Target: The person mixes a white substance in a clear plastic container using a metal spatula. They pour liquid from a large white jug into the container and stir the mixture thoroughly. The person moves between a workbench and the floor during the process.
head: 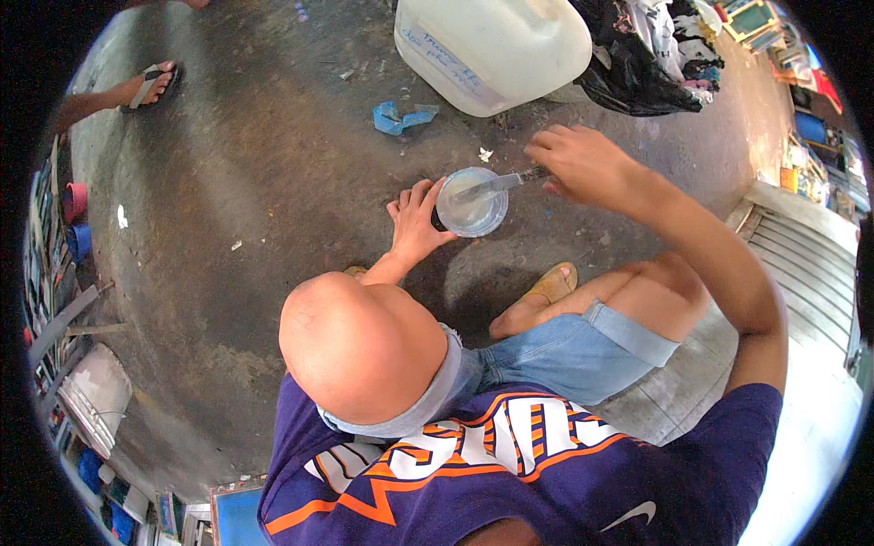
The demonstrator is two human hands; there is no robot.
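My left hand point(418, 222) curls around the side of a round plastic tub point(497, 224) low over the concrete floor. Pale, milky contents point(471, 211) show inside it. My right hand point(580, 165) grips the dark handle of a flat-bladed tool point(505, 183). The blade dips down into the tub; whether it is a putty knife or a flat brush, I cannot tell. Below the tub are my sandalled foot point(556, 283) and my bent knees.
A large white plastic jerrycan point(491, 48) with handwriting stands beyond the tub, beside a black rubbish bag point(631, 82). Blue plastic scrap point(403, 118) lies on the floor. Another person's sandalled foot point(151, 85) is at upper left. A white bucket point(102, 396) and slatted panel point(806, 266) flank me.
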